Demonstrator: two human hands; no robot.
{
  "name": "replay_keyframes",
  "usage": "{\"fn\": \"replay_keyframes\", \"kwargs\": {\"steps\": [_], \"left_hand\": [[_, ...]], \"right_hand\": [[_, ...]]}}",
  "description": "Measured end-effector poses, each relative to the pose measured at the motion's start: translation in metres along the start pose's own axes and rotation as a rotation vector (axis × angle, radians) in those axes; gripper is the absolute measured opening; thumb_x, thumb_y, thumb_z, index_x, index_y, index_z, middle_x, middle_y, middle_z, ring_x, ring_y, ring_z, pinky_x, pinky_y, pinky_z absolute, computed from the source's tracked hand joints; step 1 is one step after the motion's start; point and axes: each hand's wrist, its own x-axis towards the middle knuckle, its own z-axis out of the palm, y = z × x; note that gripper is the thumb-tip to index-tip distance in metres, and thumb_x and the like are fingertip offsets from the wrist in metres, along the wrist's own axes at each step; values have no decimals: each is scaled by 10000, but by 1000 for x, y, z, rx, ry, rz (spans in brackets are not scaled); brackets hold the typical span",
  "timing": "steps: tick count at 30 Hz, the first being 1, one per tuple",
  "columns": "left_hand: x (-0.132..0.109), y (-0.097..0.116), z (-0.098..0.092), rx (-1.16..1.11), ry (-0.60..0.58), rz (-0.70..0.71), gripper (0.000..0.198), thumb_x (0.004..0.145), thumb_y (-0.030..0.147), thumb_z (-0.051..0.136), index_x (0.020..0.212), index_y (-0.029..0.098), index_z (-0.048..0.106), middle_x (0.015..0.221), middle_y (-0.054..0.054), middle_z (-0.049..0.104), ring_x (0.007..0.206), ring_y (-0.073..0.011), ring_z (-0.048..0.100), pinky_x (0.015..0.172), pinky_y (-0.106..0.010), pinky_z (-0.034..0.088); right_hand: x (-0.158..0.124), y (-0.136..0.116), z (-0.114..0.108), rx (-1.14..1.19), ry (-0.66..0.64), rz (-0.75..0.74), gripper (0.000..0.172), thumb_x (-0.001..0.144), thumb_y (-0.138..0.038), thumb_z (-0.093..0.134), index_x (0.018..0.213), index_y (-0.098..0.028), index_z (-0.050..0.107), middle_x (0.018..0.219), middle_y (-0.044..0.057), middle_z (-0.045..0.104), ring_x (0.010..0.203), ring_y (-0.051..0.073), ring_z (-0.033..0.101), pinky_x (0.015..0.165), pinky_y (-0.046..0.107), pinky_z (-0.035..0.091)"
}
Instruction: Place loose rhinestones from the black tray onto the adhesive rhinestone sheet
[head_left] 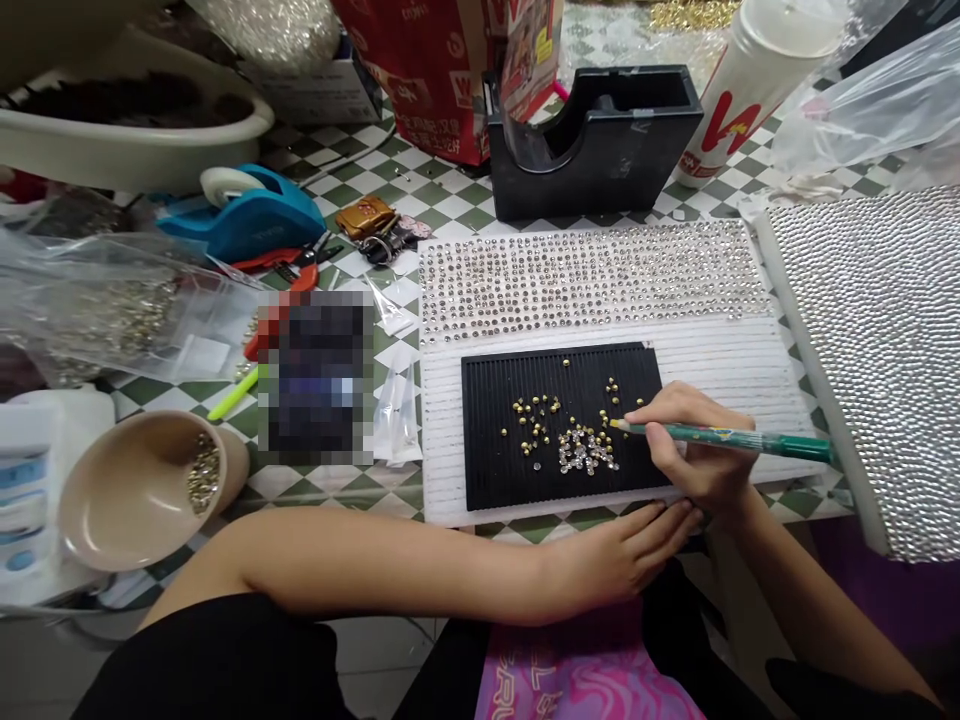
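My right hand (697, 445) is closed around a green pen-shaped picking tool (720, 436). Its yellow tip points left, down at rhinestones (586, 452) scattered on a black ridged tray (491, 470). Some stones show gold sides, others clear faceted tops. Beneath the tray lies a white grooved board (757, 370). Rows of set rhinestones (585, 275) cover its far part. My left hand (630, 555) lies across the table's front edge, fingers stretched out beside the tray's near right corner and below my right hand. Nothing shows in it; its fingertips are partly hidden.
A panel covered in rhinestones (877, 350) stands at the right. Behind the board are a black tape dispenser (585, 160) and a paper cup (757, 90). Leftward lie a beige bowl (135, 490), orange-handled pliers (289, 300), a blue tape dispenser (255, 220) and a blurred dark object (319, 400).
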Motion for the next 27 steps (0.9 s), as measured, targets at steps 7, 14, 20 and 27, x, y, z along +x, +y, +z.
{"fn": "replay_keyframes", "kwargs": {"steps": [7,14,20,27], "left_hand": [[1,0,-1,88,-54,47,613,913,141,105,1502,122,274,1614,-139,285,1479,-209,307,1248,-445,290],[0,3,3,20,21,-11,579,929,162,162,1476,147,349,1590,-133,341,1462,-210,348,1250,-453,281],[0,2,4,15,40,14,582,929,151,146,1468,130,362,1582,-150,351,1452,-216,364,1235,-443,309],[1,-3,-5,260,-109,130,649,886,103,22,1510,50,192,1616,-200,235,1482,-221,295,1198,-431,378]], "right_hand": [[1,0,1,-23,-34,-18,202,771,-68,585,828,-213,712,657,-4,682,578,140,587,566,291,499],[3,-3,3,6,-38,-5,213,783,-81,579,836,-225,726,657,-9,688,575,132,593,559,285,511],[5,-2,1,22,-53,-10,209,802,-82,576,847,-224,722,672,-5,697,582,134,599,561,290,511],[1,2,-4,69,33,91,194,825,-90,583,861,-210,731,723,17,719,617,149,638,600,319,534]]}}
